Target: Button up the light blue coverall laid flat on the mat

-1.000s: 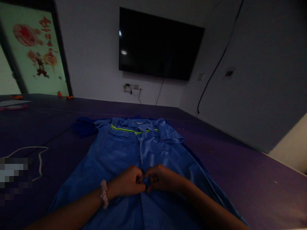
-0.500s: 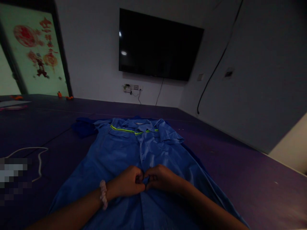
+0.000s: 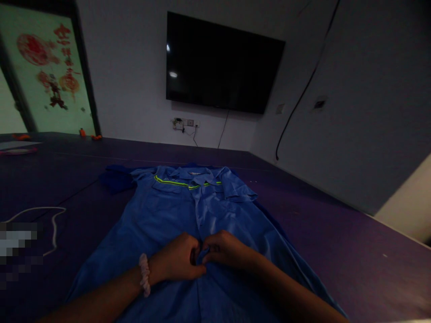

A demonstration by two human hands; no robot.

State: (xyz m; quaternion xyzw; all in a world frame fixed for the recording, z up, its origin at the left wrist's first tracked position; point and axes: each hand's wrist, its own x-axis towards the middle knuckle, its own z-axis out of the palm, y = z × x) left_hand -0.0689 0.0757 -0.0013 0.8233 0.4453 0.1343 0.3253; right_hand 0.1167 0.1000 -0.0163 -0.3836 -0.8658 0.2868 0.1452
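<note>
Nearest, the left hand (image 3: 180, 260) and right hand (image 3: 224, 250) meet fingertip to fingertip, each pinching the front seam of the blue shirt (image 3: 175, 215), which lies flat on the purple desk (image 3: 336, 233). Left of the shirt lies a white cord (image 3: 50, 220); beyond the shirt's collar hangs a TV (image 3: 222, 63).

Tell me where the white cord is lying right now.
The white cord lies in a loop on the dark purple surface at the left of the head view, apart from the blue shirt and beyond the left hand.
</note>
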